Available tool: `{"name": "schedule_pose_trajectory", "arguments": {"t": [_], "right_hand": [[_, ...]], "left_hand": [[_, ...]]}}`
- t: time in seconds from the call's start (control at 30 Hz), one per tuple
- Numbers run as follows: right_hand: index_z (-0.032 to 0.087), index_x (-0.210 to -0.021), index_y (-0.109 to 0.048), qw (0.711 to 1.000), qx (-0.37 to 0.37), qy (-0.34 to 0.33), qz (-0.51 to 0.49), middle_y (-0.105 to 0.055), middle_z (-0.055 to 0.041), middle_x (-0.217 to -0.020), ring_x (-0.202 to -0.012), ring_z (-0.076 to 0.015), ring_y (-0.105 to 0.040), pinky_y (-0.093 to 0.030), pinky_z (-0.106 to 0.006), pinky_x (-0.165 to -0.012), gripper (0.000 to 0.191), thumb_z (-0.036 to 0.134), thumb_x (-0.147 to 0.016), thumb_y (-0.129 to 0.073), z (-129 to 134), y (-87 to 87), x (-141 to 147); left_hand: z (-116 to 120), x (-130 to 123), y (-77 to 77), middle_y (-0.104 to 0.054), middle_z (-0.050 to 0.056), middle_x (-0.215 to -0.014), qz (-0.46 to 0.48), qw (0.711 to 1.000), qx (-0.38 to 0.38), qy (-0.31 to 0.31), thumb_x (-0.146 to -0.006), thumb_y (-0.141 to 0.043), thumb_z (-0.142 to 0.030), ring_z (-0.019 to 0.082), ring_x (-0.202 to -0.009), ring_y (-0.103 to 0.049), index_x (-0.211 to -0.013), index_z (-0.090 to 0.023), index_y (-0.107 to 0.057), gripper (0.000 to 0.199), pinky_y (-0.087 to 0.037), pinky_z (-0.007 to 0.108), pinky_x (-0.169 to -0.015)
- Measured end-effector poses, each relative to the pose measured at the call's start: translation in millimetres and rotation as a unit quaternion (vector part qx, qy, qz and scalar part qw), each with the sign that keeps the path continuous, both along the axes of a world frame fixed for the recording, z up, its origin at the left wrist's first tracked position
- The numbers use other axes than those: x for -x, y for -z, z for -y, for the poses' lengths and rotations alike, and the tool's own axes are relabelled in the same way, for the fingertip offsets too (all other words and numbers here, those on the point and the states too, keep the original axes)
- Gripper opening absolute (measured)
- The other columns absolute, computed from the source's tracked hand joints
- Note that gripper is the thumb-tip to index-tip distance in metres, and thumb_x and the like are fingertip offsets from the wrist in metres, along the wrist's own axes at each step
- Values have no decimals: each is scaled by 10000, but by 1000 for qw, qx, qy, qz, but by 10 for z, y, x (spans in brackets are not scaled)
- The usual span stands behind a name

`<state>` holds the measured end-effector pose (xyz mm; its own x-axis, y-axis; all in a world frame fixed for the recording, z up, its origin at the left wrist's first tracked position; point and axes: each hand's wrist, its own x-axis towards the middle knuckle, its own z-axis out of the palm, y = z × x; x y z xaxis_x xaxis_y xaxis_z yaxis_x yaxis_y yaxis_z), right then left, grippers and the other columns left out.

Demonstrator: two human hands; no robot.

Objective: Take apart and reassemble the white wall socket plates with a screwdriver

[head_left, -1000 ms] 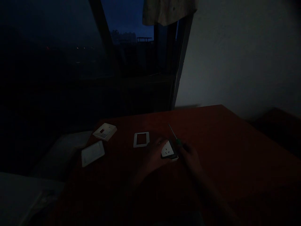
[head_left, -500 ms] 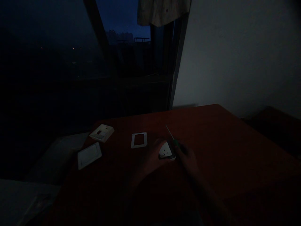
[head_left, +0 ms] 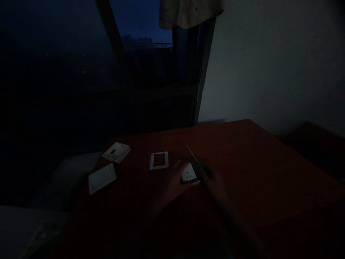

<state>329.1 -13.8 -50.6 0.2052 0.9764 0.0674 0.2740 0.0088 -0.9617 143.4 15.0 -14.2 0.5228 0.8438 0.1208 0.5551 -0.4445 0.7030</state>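
Observation:
In dim light, my left hand [head_left: 175,181] grips a wall socket [head_left: 189,172] by its left side. The socket's white face with dark slots is turned up, and a dark edge runs round it. My right hand [head_left: 215,181] is closed round the green handle of a screwdriver [head_left: 199,164], close to the socket's right side. The thin shaft points away from me and up to the left, its tip clear of the socket. A white square frame [head_left: 159,169] lies flat on the table, beyond my left hand and to its left.
A pale square box with an opening [head_left: 122,155] and a white rectangular plate [head_left: 102,178] lie at the left edge of the reddish-brown table [head_left: 242,154]. Behind stand a dark window [head_left: 145,64] and a pale wall [head_left: 269,64].
The screwdriver and my right hand have shifted slightly left, with the shaft tilting a little further that way. My left hand keeps hold of the socket, which has moved slightly.

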Motion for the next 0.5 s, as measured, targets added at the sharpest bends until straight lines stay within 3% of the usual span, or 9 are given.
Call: {"name": "schedule_pose_trajectory", "arguments": {"t": [0.5], "right_hand": [[162, -1130, -647, 1000, 7, -11, 13, -709, -106, -1091, -963, -266, -669, -530, -379, -833, 409, 423, -832, -544, -4, 40, 1]], "left_hand": [[41, 29, 40, -421, 79, -1388, 2, 1000, 11, -17, -697, -764, -202, 276, -1281, -420, -1331, -241, -444, 711, -359, 430, -1087]]}}
